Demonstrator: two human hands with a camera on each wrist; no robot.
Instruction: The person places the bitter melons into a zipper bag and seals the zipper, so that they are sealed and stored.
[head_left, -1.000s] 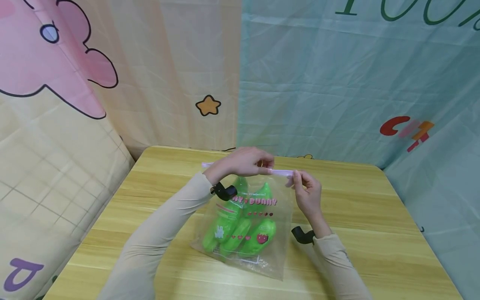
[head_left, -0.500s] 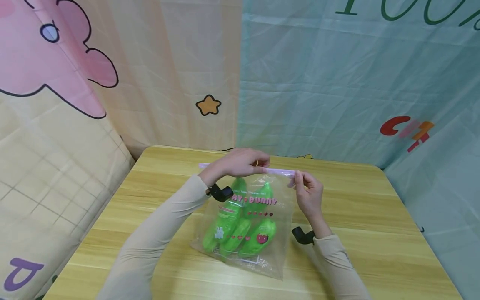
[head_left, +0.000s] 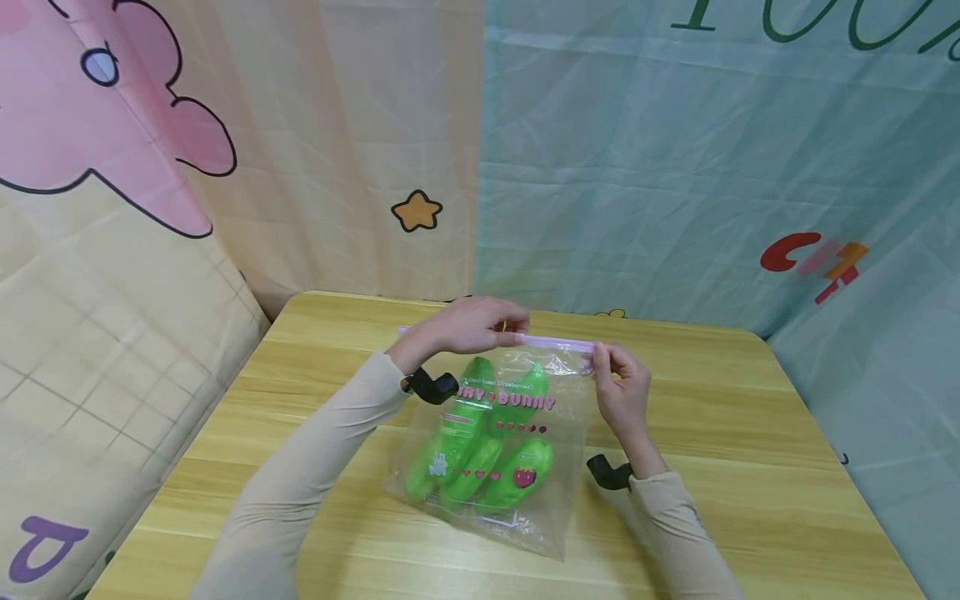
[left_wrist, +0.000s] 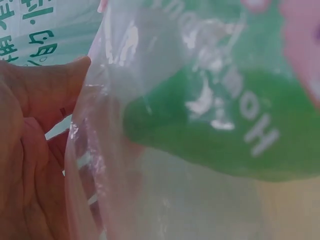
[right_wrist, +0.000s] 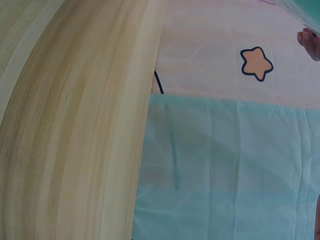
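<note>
A clear printed zip bag (head_left: 551,508) with a pale purple zip strip (head_left: 558,342) along its top holds several long, bright green vegetable-like pieces (head_left: 472,425). My left hand (head_left: 471,325) pinches the strip near its middle, thumb in front, covering part of it. At the strip's right end my right hand (head_left: 624,390) grips the bag's top corner between thumb and fingers. The left wrist view has the left hand (left_wrist: 35,125) at the bag's edge, close to one green piece (left_wrist: 225,135). In the right wrist view only fingertips (right_wrist: 309,44) show, below a bit of bag.
The bag is on a wood-grain table (head_left: 712,433). Printed cloth curtains (head_left: 637,167) hang behind it and at both sides, near the table's edges. A black wrist camera (head_left: 431,386) sits on the left wrist, another (head_left: 609,472) on the right.
My left hand has slid left along the zip strip, leaving more of it visible between the hands. The right hand has shifted slightly right, still gripping the corner.
</note>
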